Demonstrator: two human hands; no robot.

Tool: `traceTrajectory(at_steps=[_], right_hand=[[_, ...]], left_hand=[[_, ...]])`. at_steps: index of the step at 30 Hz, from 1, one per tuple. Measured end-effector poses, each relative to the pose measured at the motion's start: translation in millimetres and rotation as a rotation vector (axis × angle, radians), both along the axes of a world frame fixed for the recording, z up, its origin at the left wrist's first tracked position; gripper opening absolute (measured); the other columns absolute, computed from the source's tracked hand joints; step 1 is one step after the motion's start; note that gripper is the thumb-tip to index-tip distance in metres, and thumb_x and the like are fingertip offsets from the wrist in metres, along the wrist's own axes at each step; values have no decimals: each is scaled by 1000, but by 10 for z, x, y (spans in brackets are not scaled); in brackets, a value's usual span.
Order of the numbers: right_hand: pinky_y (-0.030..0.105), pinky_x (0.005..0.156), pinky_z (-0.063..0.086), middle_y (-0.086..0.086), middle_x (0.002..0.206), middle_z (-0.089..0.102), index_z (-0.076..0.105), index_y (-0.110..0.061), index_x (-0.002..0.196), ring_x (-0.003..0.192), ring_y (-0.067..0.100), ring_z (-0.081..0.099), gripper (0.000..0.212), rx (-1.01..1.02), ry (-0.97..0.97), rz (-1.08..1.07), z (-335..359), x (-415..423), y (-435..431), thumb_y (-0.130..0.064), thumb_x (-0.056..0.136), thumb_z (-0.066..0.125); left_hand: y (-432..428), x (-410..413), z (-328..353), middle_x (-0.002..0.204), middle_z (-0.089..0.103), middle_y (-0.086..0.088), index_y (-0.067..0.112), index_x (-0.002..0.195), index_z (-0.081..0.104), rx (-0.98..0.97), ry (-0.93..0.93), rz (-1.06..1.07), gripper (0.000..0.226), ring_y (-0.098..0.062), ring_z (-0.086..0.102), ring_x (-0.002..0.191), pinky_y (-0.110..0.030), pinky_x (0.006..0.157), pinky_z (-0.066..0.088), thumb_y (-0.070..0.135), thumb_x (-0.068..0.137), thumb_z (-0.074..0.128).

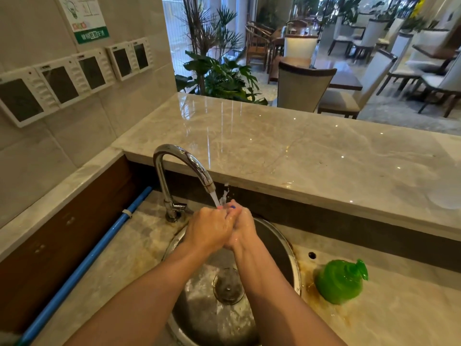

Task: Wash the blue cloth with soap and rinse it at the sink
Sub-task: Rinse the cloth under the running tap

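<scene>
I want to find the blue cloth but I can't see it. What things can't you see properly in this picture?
- Blue cloth: not visible in the head view; the left hand and right hand, pressed together under the tap, would hide anything between them.
- Palms and grip: hidden, only the backs of the hands show.
- Green soap bottle: blurred, no label readable.
- Sink: near rim cut off by the bottom edge.

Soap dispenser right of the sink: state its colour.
Bright green, pump and body alike: the soap dispenser, best seen in the head view.
</scene>
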State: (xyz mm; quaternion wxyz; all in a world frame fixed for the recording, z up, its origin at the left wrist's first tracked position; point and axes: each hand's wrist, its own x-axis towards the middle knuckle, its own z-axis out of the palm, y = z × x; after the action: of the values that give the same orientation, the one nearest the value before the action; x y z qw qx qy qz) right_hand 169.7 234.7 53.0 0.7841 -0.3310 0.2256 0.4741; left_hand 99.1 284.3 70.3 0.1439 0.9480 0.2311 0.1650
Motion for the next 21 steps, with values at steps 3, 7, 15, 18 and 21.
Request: traceTrajectory(at_steps=[3, 7, 15, 18, 21], right_hand=[[33, 67, 50, 1, 56, 54, 55, -14, 55, 55, 16, 58, 42, 1, 16, 12, -61, -7, -5, -25, 95, 58], [41, 69, 54, 11, 75, 71, 70, -7, 86, 73, 25, 69, 38, 61, -64, 111, 65, 52, -94, -44, 90, 65], [47, 79, 59, 12, 113, 73, 65, -14, 121, 102, 30, 70, 34, -71, -435, 336, 55, 176, -329, -27, 90, 69], [45, 81, 60, 14, 118, 70, 66, -14, 120, 101, 31, 69, 31, -136, -537, 387, -7, 242, -442, -23, 91, 68], [46, 91, 57, 15, 116, 72, 65, -14, 122, 106, 32, 70, 36, -186, -527, 454, -61, 277, -509, -27, 89, 69]], left_hand=[[87, 11, 24, 68, 66, -1, 20, 76, 69, -34, 106, -45, 63, -13, 57, 59, -28, 56, 41, 65, 92, 29], [117, 48, -15, 76, 68, -1, 21, 81, 68, -579, -73, 92, 45, -16, 64, 71, -32, 68, 50, 58, 92, 44], [143, 91, -30, 107, 72, -9, 18, 110, 66, -1451, -299, 340, 32, -24, 68, 96, -42, 86, 55, 26, 80, 74], [208, -4, -20, 108, 70, -13, 11, 113, 61, -1476, -333, 401, 46, -28, 69, 90, -44, 77, 59, 14, 71, 81], [273, -55, -5, 117, 64, -18, 10, 124, 51, -1724, -458, 453, 58, -35, 67, 94, -52, 72, 59, 4, 73, 78]])
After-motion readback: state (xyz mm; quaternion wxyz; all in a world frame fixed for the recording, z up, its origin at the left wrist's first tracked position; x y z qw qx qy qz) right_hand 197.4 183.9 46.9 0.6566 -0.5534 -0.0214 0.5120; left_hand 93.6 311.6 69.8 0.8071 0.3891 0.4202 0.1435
